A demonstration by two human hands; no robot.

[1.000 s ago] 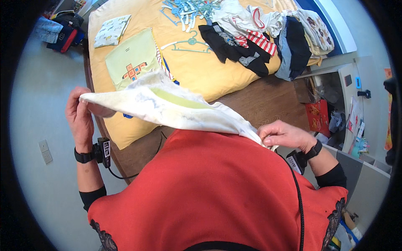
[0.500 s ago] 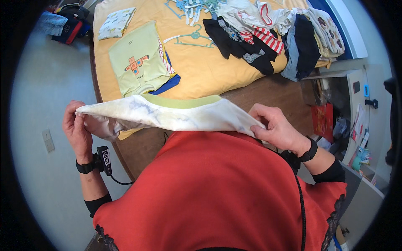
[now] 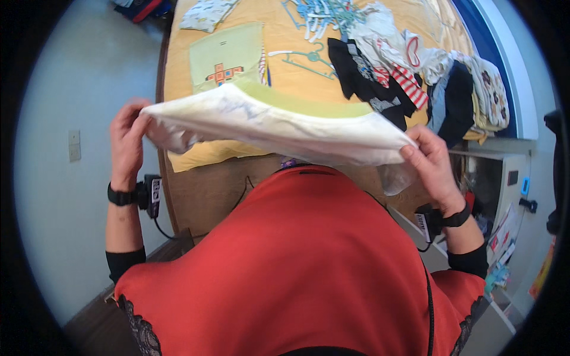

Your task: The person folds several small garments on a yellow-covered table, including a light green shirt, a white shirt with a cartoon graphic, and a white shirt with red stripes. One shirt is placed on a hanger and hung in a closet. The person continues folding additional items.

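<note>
A white shirt (image 3: 279,132) with faint grey-blue marbling and a yellow-green neck edge is stretched sideways in the air before me. My left hand (image 3: 127,139) pinches its left end between thumb and fingers. The other end is gripped by my right hand (image 3: 432,163), thumb on the near side. Between the hands the cloth's lower edge hangs loose and looks slightly blurred. Just beyond it on the bed lies a pale green folded shirt (image 3: 208,52) with a printed cross of coloured squares, partly covered by the held cloth.
The yellow-sheeted bed (image 3: 297,80) holds a heap of blue and white hangers (image 3: 323,15), a single green hanger (image 3: 312,57), and a black garment (image 3: 356,74). Folded clothes (image 3: 493,92) are stacked at the right. An open cabinet (image 3: 496,163) stands by my right arm.
My hands have moved farther apart, the right one outward and upward, pulling the white shirt wider. It has risen over part of the green shirt. My view has also shifted.
</note>
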